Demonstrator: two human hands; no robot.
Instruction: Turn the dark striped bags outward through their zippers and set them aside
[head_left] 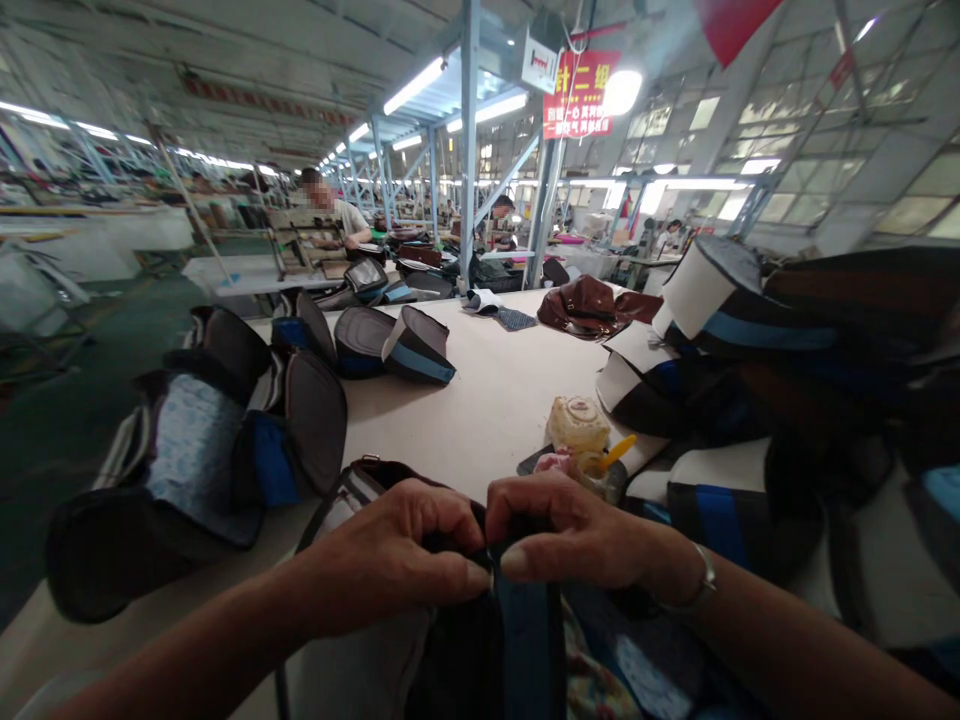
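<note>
A black bag piece with a blue band stands right in front of me, its lower part cut off by the frame's bottom edge. My left hand pinches its upper edge between thumb and fingers. Close beside it, my right hand grips the same edge at the blue band, thumb facing me. The fingertips of both hands almost meet, and the folded edge between them is mostly hidden. A pale panel lies on the piece's left side. Behind my right hand stands a small jar with a yellow-handled tool in it.
Several dark bag pieces with blue bands stand along the left of the pale table. A pile of similar pieces crowds the right. A yellowish tub and a brown leather bag sit farther back. A person works beyond the table.
</note>
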